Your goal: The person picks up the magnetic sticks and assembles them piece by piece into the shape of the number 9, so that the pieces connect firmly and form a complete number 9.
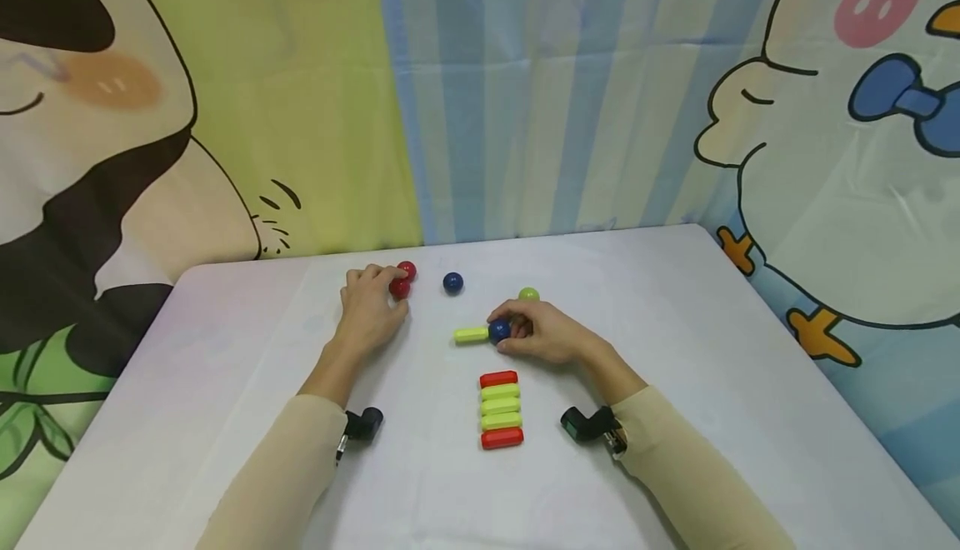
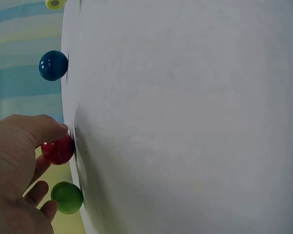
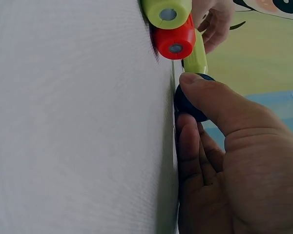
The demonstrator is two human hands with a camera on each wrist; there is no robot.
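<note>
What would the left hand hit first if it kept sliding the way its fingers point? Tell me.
The left hand points toward the far edge of the table. Its fingertips already touch one red ball; the second red ball sits just behind it, so that likely comes next. Depth is uncertain.

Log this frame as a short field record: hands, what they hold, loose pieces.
left hand: pinches a red ball; second red ball just behind it
right hand: holds a blue ball against the end of a yellow-green rod
loose balls: blue, green
rod row: red, three yellow-green, red, side by side
surface: white table
</note>
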